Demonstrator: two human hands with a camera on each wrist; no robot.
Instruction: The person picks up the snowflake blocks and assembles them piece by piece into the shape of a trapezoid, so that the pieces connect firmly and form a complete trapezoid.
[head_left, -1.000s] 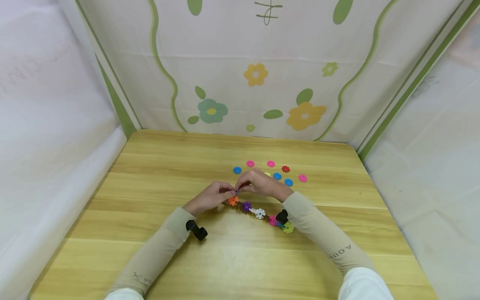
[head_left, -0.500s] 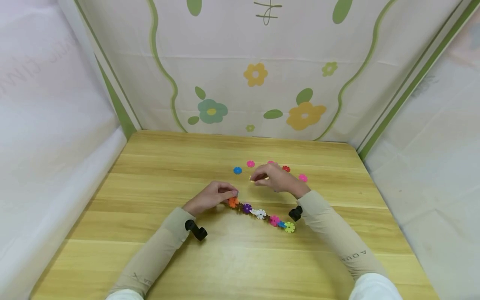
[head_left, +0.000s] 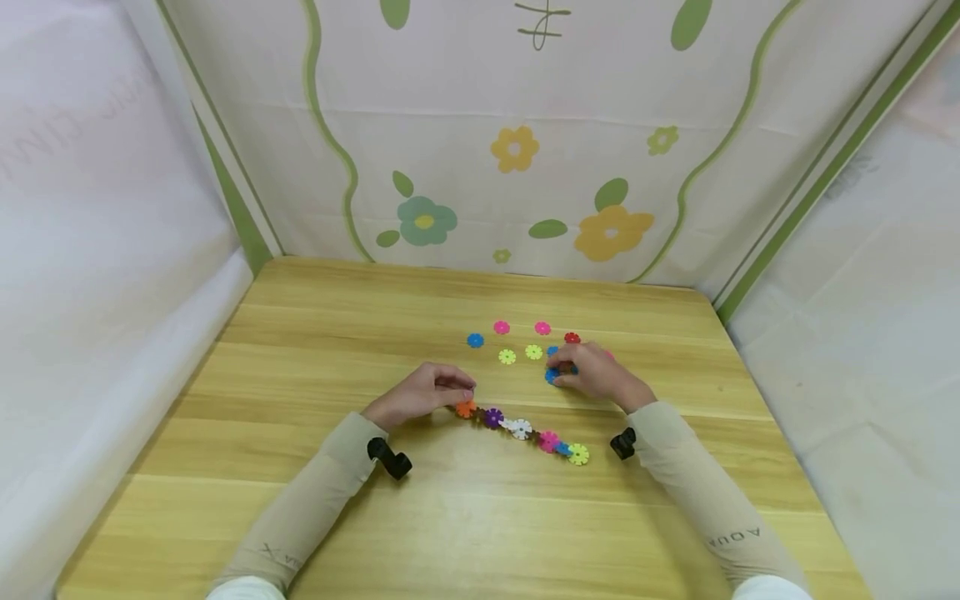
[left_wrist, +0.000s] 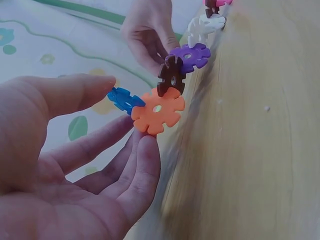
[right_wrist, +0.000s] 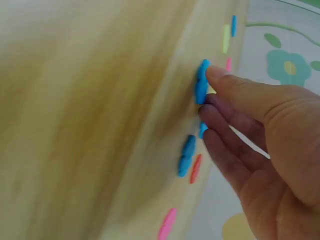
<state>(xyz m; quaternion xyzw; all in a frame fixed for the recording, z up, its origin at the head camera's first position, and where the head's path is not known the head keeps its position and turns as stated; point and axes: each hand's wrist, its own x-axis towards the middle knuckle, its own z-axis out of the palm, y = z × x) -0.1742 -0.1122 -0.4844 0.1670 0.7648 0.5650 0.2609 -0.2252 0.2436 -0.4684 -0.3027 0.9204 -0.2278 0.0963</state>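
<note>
My left hand pinches the left end of a chain of interlocking plastic flower discs. In the left wrist view, the thumb tip meets the blue end disc, and fingers support the orange disc. Brown, purple and white discs follow, slotted edge to edge. The chain slants across the table to a lime end disc. Farther right, my right hand has its thumb and fingertips at opposite edges of a loose blue flower disc, pinching it close over the tabletop.
Loose discs lie around and behind the right hand: a blue one, pink ones, lime ones and a red one. A flower-printed curtain borders the wooden table at the back.
My right hand has left the chain's left end and moved right to the loose blue discs, uncovering the lime ones. My left hand still holds the chain in nearly the same spot.
</note>
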